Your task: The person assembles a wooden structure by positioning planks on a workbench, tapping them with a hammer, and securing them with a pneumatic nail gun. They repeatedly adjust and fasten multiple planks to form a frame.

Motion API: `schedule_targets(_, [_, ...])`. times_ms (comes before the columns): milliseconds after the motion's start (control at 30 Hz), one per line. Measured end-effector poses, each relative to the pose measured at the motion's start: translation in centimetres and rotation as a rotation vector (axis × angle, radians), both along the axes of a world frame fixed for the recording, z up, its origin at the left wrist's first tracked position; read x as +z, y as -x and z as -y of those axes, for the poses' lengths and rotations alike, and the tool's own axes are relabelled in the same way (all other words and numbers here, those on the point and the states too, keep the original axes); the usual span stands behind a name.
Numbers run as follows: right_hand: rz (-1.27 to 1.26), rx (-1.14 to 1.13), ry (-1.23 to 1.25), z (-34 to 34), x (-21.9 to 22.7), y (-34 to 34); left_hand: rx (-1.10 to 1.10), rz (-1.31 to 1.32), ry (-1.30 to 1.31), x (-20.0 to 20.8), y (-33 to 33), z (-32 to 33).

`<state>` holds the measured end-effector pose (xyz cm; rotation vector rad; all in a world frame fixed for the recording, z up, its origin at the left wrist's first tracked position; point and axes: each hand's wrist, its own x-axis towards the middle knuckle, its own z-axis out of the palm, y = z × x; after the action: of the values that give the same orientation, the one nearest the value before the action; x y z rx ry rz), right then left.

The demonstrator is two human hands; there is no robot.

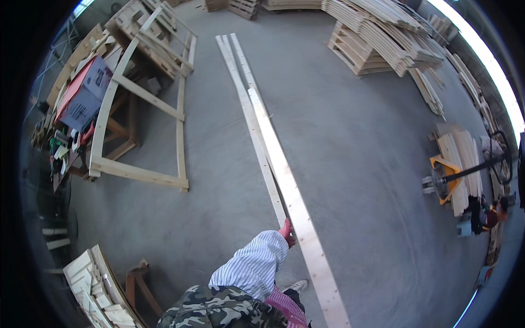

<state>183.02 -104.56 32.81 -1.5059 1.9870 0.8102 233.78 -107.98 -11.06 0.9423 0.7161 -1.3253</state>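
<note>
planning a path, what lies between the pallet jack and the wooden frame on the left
Between the pallet jack and wooden frame, the head view shows a long plank and narrower boards, mostly on its left.

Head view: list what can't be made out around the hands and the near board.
- Near board, lower end: head view, cut off by the bottom edge.
- Left hand, grip: head view, fingers partly hidden by the board.
- Right hand: out of sight in the head view; what hides it is unclear.
</note>
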Motion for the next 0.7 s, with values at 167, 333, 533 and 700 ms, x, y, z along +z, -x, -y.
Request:
schedule_targets(167, [-0.061,0.346,-0.015,6.2,-4.7,-12.4,-0.206,0.041,-0.216,-1.9,2.3,-6.3])
schedule_targets(333, [0.215,0.450,0.059,10.9,-11.9,-23.0,-0.330,-0.308,0.278,5.1,9.7,-9.7])
schedule_targets(533, [0.731,0.243,0.060,15.3,-18.5,-37.3,-0.694,-0.043,0.734,15.9,17.7,-6.8])
schedule_targets(700, [0.976,0.558,0.120,15.1,-18.5,-45.7,-0.002,-0.125,0.548,17.6,16.1,-1.0])
